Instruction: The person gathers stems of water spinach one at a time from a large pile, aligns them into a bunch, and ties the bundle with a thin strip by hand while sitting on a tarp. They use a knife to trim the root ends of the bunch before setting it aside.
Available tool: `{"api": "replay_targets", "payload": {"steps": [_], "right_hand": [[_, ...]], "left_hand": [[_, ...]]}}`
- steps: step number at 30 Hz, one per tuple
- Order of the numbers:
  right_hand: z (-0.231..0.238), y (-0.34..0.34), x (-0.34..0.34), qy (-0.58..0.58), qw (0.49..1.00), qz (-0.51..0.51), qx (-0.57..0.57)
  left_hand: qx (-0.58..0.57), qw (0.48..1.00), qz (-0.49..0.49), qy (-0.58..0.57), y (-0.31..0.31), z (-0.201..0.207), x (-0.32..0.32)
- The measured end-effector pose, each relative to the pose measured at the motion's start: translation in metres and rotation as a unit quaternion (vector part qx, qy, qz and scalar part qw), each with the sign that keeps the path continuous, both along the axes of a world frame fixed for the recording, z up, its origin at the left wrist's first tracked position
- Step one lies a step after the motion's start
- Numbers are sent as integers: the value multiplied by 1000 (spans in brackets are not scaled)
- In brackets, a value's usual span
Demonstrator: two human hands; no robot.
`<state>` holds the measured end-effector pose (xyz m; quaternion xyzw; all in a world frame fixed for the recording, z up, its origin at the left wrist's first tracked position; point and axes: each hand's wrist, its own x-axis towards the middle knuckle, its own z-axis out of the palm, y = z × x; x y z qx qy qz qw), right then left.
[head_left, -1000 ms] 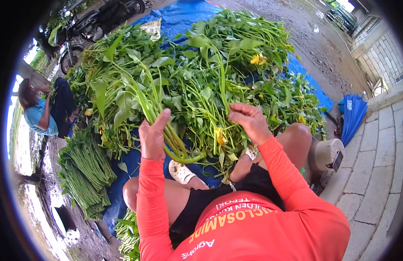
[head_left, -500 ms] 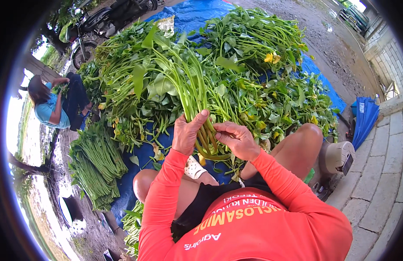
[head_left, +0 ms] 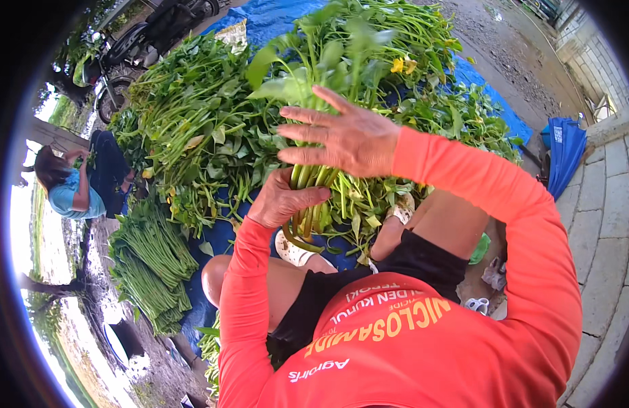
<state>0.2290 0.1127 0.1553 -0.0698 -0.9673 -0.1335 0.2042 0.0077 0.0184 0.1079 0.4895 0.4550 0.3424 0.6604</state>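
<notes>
My left hand (head_left: 287, 199) is closed around the stems of a bunch of leafy greens (head_left: 314, 178) that looks like water spinach. The stem ends hang below my fist, and the leafy tops point away from me, smeared by motion. Just beyond that fist, my right hand (head_left: 345, 136) is spread flat across the bunch, its fingers apart and its back facing up. It hides part of the stems; whether its palm touches them I cannot tell.
Heaps of loose greens (head_left: 199, 115) cover a blue tarp (head_left: 277, 24) ahead. Stacked green bundles (head_left: 151, 262) lie at left. A person (head_left: 73, 180) sits at far left near a motorcycle (head_left: 117, 81). On the right are a folded blue umbrella (head_left: 566, 153) and a block ledge (head_left: 593, 251).
My right hand has left the stem ends, opened and swung up across the bunch. My left hand keeps its hold, slightly lower. The leafy tops have shifted and blurred.
</notes>
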Motion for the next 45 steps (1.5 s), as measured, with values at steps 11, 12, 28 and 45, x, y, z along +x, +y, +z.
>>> {"api": "replay_targets", "payload": {"steps": [11,12,28,45], "right_hand": [[3,26,9,-111,966,-183,-143],[5,31,6,-123,969,-182,-110],[-5,14,-42,9,958,-172,-229],[-135,-101,17,134,863,-180,-452]], "left_hand": [[200,962,175,69,37,4,-45],[181,970,155,54,35,-2,-34],[-111,931,322,-135,7,-86,5],[-169,888,414,-112,12,-95,17]]}}
